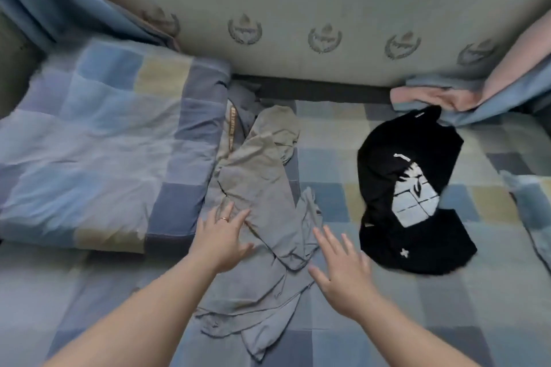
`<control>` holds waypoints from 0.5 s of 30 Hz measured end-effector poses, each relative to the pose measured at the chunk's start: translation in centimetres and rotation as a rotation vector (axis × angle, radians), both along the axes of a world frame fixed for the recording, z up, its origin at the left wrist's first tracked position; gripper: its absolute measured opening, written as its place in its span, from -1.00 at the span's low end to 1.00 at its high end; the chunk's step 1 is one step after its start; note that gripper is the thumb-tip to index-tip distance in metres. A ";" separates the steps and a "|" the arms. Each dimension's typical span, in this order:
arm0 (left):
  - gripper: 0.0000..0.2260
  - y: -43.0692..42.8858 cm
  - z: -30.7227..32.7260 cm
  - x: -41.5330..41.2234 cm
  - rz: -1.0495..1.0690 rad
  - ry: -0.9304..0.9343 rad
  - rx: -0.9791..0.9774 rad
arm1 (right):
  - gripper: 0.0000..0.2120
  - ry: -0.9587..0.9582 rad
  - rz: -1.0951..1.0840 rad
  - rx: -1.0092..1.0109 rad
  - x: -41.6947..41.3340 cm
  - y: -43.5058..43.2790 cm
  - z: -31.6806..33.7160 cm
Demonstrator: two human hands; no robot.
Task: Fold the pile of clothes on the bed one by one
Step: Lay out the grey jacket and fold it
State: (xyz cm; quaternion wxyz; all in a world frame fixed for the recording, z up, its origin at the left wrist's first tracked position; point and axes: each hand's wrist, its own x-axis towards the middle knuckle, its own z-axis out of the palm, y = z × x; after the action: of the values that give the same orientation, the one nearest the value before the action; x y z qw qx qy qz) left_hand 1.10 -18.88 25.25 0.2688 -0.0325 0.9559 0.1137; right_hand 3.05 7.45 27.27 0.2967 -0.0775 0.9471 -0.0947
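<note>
A crumpled pile of grey clothes [262,188] lies in the middle of the bed, stretching from the back wall down toward me. My left hand [222,237] is over its left part, fingers spread and straight, a ring on one finger. To the right, my right hand [343,271] is spread flat at the pile's right edge. Neither hand holds anything. A black T-shirt [408,197] with a white print lies apart to the right, loosely bunched.
A folded checked quilt [98,143] fills the left of the bed. The checked sheet [328,140] covers the mattress. A pale patterned wall [298,9] stands behind. Blue and pink curtains [465,101] hang at both back corners; another checked cloth [533,202] sits at the right edge.
</note>
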 end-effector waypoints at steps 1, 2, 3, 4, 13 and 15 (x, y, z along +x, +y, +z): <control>-0.30 -1.0 -2.5 -0.6 -0.010 -0.045 -0.008 | -0.32 -0.040 0.002 0.013 -0.3 -0.6 -2.2; -0.27 -1.8 -5.2 -1.2 -0.012 -0.087 -0.009 | -0.31 -0.078 -0.007 0.020 -0.7 -1.1 -4.4; -0.24 -2.4 -7.7 -1.8 -0.007 -0.117 -0.011 | -0.30 -0.106 -0.008 0.030 -1.3 -1.6 -6.5; -0.22 -2.8 -9.9 -2.4 -0.008 -0.140 -0.019 | -0.28 -0.127 -0.002 0.040 -1.9 -2.2 -8.5; -0.21 -3.3 -23.1 -2.8 -0.126 -0.123 -0.076 | 0.05 -0.325 0.053 0.084 -4.6 -6.1 -23.5; -0.37 -3.8 -23.8 -3.1 -0.111 -0.109 -0.014 | 0.07 -0.338 0.046 0.121 -4.0 -6.8 -25.1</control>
State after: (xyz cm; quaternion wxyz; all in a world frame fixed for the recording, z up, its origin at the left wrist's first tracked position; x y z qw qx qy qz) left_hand -2.02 -22.68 1.43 0.3263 0.0124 0.9409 0.0902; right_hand -0.97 0.65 2.18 0.4580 -0.0638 0.8856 -0.0424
